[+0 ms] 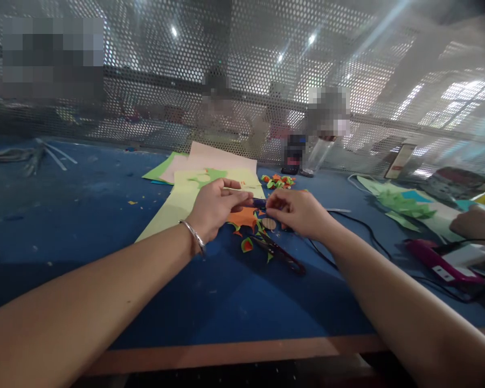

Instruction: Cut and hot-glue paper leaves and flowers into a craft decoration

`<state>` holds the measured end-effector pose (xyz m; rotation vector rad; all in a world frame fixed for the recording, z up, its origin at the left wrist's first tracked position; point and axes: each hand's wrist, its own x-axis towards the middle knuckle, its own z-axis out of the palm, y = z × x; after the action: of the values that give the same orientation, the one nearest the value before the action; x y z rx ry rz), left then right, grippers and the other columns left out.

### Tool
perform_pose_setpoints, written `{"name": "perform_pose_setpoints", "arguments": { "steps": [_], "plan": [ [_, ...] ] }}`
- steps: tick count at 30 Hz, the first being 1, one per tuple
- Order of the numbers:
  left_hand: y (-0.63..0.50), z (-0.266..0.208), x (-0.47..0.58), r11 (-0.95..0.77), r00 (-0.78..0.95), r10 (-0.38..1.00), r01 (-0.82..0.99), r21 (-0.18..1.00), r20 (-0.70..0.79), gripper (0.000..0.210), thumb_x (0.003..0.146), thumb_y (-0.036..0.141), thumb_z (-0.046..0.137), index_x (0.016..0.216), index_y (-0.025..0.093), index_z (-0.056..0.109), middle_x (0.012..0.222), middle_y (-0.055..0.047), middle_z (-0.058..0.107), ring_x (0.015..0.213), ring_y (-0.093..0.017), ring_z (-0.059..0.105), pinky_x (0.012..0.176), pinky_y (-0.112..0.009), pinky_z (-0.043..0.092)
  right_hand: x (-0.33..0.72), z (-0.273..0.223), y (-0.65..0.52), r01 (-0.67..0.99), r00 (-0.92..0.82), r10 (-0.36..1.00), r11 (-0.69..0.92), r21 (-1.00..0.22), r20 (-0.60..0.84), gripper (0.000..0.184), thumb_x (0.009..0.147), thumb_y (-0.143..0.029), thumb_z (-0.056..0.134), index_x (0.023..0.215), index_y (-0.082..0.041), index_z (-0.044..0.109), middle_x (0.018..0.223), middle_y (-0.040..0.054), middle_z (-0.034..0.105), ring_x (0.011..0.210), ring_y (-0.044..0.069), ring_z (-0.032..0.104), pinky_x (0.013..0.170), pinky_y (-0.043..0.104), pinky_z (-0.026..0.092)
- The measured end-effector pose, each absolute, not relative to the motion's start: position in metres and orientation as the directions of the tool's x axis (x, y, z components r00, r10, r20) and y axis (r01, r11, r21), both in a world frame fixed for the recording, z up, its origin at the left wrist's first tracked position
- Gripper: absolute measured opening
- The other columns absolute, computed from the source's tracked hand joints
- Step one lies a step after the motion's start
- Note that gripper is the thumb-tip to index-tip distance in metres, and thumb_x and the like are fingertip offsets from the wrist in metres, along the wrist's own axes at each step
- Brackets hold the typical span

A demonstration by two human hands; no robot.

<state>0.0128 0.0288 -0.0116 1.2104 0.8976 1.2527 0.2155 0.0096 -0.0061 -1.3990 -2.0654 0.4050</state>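
Observation:
My left hand point(216, 207), with a silver bangle at the wrist, is closed, thumb and forefinger pinching the left end of a small dark blue piece point(259, 203). At its other end, the fingertips of my right hand point(297, 210) are pinched together. What kind of thing it is, I cannot make out. Under the hands lie orange paper scraps point(242, 217) with green bits and a round tan disc point(269, 223). Scissors with dark red handles point(285, 256) rest just in front, beside a small green-and-orange cut piece point(247, 245).
Sheets of pale yellow paper point(161, 215) and pinkish paper point(222, 157) lie behind my left hand. Beyond my right hand is a pile of orange-and-green pieces point(278, 181). A magenta power strip point(440, 264), a black cable point(367, 229) and another person's hand point(475, 223) are at the right. A perforated metal screen point(145, 108) stands behind.

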Motion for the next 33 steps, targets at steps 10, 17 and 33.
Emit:
{"name": "perform_pose_setpoints", "arguments": {
  "steps": [10, 17, 33],
  "plan": [
    [0.046, -0.008, 0.002, -0.286, -0.064, 0.958, -0.223, 0.932, 0.279, 0.018, 0.074, 0.018, 0.076, 0.084, 0.016, 0.061, 0.083, -0.007, 0.076, 0.078, -0.017, 0.073, 0.062, -0.024, 0.049, 0.219, -0.006, 0.009, 0.916, -0.295, 0.934, 0.337, -0.218, 0.204, 0.011, 0.085, -0.028, 0.063, 0.08, -0.022, 0.069, 0.071, 0.0015, 0.069, 0.063, 0.016, 0.057, 0.056, 0.028, 0.032],
    [0.061, -0.011, -0.006, -0.329, -0.175, 0.939, -0.208, 0.921, 0.296, 0.017, 0.072, 0.014, 0.075, 0.083, 0.016, 0.062, 0.081, -0.005, 0.075, 0.073, -0.014, 0.071, 0.06, -0.022, 0.045, 0.228, 0.01, 0.008, 0.954, -0.275, 0.952, 0.287, -0.086, 0.132, 0.018, 0.09, -0.03, 0.057, 0.08, -0.019, 0.068, 0.072, 0.004, 0.067, 0.062, 0.016, 0.055, 0.056, 0.028, 0.029],
    [0.059, -0.018, -0.004, -0.121, 0.067, 0.989, -0.191, 0.974, 0.135, 0.026, 0.073, 0.014, 0.078, 0.089, 0.017, 0.058, 0.082, -0.007, 0.076, 0.071, -0.016, 0.072, 0.059, -0.024, 0.046, 0.208, 0.003, -0.005, 0.877, -0.472, 0.878, 0.459, -0.143, -0.072, 0.022, 0.088, -0.036, 0.06, 0.073, -0.019, 0.061, 0.069, 0.0012, 0.064, 0.06, 0.013, 0.051, 0.055, 0.027, 0.026]
  ]
}}
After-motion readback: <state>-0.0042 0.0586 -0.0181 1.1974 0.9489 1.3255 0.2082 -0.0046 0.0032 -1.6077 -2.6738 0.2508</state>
